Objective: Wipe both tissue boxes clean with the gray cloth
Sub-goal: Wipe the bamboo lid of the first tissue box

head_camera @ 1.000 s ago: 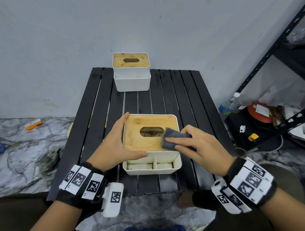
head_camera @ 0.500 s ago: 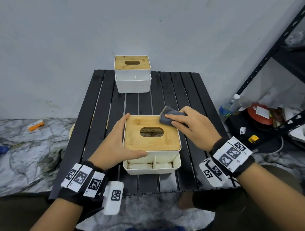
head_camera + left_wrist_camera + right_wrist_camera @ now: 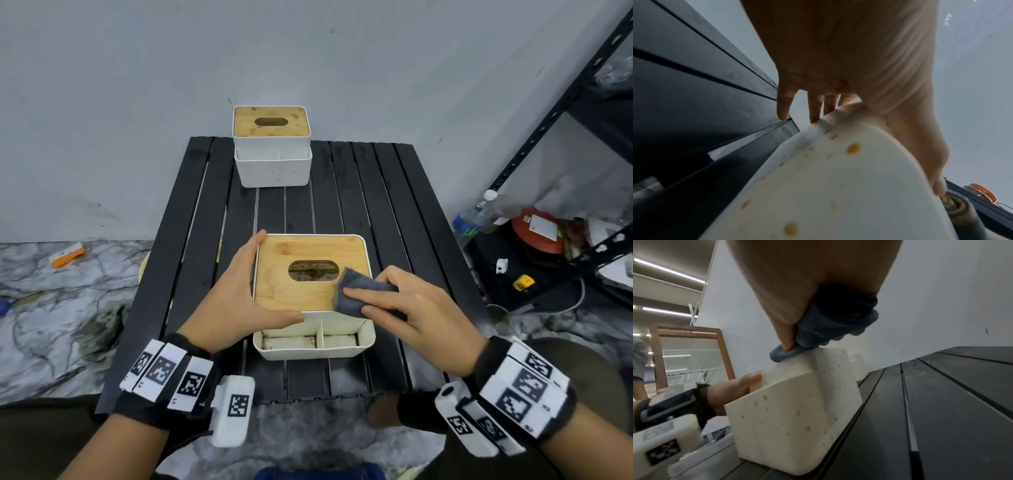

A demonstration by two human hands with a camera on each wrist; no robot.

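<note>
The near tissue box [image 3: 301, 291], white with a wooden lid and an oval slot, sits on the black slatted table [image 3: 404, 205]; its speckled white wall [image 3: 797, 410] fills the right wrist view. My right hand [image 3: 404, 301] grips the folded gray cloth [image 3: 356, 291] and presses it on the lid's front right corner. In the right wrist view the gray cloth [image 3: 830, 327] is bunched under the fingers. My left hand [image 3: 239, 298] lies flat against the box's left side, thumb along its front edge. A second, matching tissue box [image 3: 272, 144] stands at the table's far edge.
A black metal shelf [image 3: 565, 113] stands to the right, with a plastic bottle [image 3: 479, 212], a red round object [image 3: 537, 229] and clutter on the floor below. The grey wall is right behind the table. Marbled floor lies left, with an orange item [image 3: 66, 255].
My right hand has drawn the cloth from the lid's far right corner back toward me to the front right corner. The left hand has stayed on the box.
</note>
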